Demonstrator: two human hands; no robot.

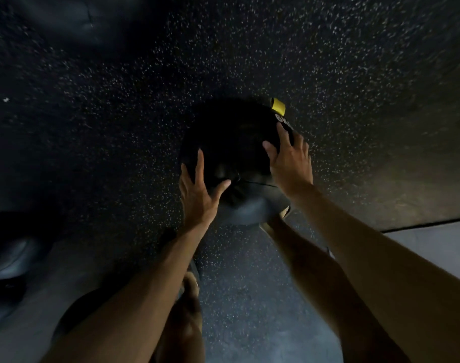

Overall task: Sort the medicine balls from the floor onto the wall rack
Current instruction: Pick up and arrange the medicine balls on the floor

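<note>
Fingers [199,163] flanking — medicine ball [231,142] between

The black ball [231,142] looks like smooth, matt synthetic leather with stitched seams and a yellow cloth-like tab [278,105], while the floor [354,74] is dark, grainy rubber flecked with pale specks, dull rather than glossy.

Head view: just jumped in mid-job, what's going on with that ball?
A person has both hands on a black medicine ball over the speckled floor. The left hand presses its near left side and the right hand its right side, fingers spread. A yellow tag shows at the ball's far edge. Whether it is lifted yet is unclear. What looks like another ball lies at the left edge. No rack is in view.
</note>
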